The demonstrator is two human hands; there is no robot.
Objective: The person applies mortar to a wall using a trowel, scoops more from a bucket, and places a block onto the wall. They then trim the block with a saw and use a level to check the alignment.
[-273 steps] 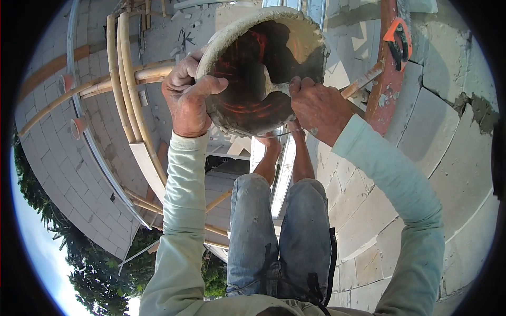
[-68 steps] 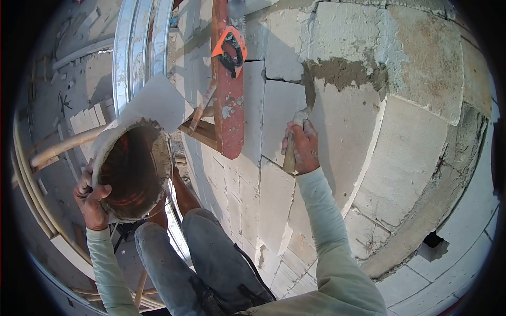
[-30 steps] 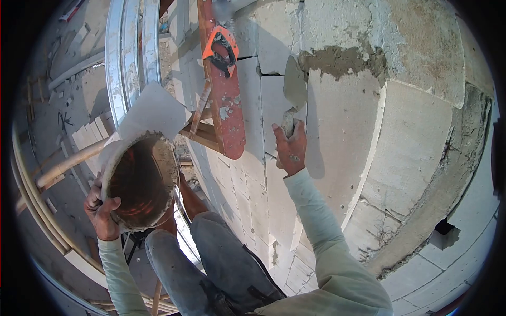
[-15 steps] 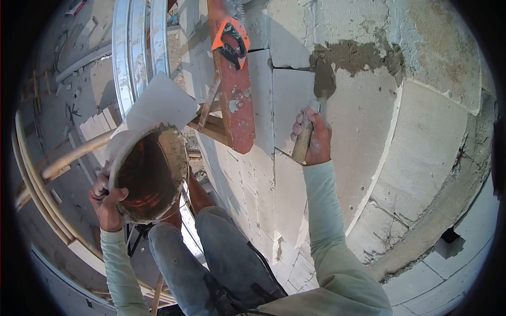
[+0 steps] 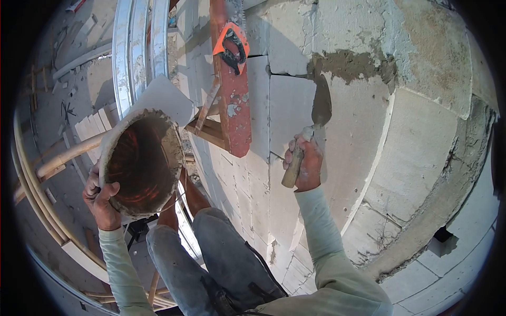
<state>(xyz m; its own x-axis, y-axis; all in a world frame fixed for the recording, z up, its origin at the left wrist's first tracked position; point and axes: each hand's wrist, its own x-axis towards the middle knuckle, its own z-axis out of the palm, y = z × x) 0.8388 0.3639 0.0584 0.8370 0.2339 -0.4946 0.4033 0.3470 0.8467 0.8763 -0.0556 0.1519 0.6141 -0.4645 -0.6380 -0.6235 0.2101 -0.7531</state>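
Note:
My left hand grips the rim of a mortar-crusted bucket, thumb over the edge, its mouth tilted toward me. Inside, the bucket is dark, with mortar stuck along its wall. In my right hand is a trowel, held by its wooden handle, the blade pointing up along the wall. Smeared with grey mortar, the blade lies close over the pale blocks. Just above its tip, a band of wet mortar runs across the block joint.
An orange-handled handsaw rests on a red-brown board left of the wall. Metal channels stand behind the bucket. Bamboo poles and stacked blocks are at the left. A square hole opens at lower right.
My right hand has drawn the trowel down, away from the mortar band, still gripping its handle. The bucket in my left hand has shifted slightly left and up.

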